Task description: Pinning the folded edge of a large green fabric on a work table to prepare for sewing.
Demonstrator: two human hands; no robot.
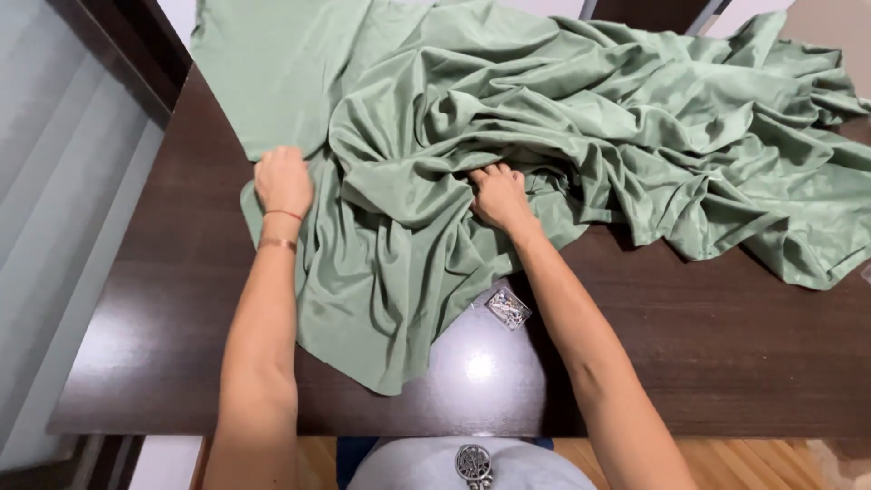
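Green cloth (508,118) lies bunched over the far half of the dark table (717,336), spilling toward the far right corner; one flatter flap hangs toward the near edge at centre-left. Left hand (283,181) rests on the cloth near the left edge, fingers curled into a loose fist, pinching or pressing a fold; which, I cannot tell. Right hand (497,196) sits at the table's centre, fingers tucked into the folds and gripping cloth. Small clear packet (508,308) lies on bare wood near the near edge, just beside the right forearm and close to the flap; it seems to hold small metal pieces, too small to identify. Risk, as judged: a drag of the cloth or forearm could sweep the packet off the near edge; heavy folds at the far right could slide off.
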